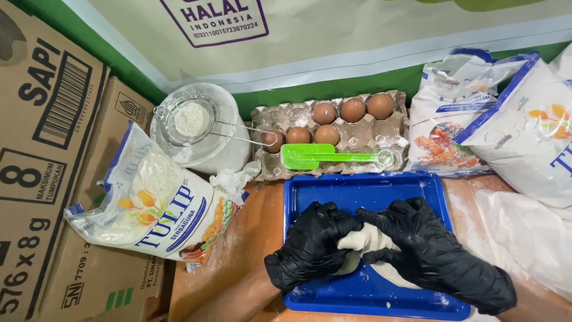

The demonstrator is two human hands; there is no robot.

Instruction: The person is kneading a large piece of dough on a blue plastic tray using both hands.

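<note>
We saw two hands in black rubber gloves pressing a soft, pale lump of dough [369,241] that lay on the flat blue plastic tray [363,194]. The left hand [311,245] was curled tight around the left side of the dough, and the right hand [420,241] was wrapped over its top and right side, so most of the dough was hidden under the fingers. The bottom edge of the tray was cut off. Behind the tray sat a grey cardboard egg carton [357,134] with six brown eggs, and a green plastic spatula [325,156] lay on it. A floury bag of white flour [156,200] leaned to the left, its lower corner hard to make out.
</note>
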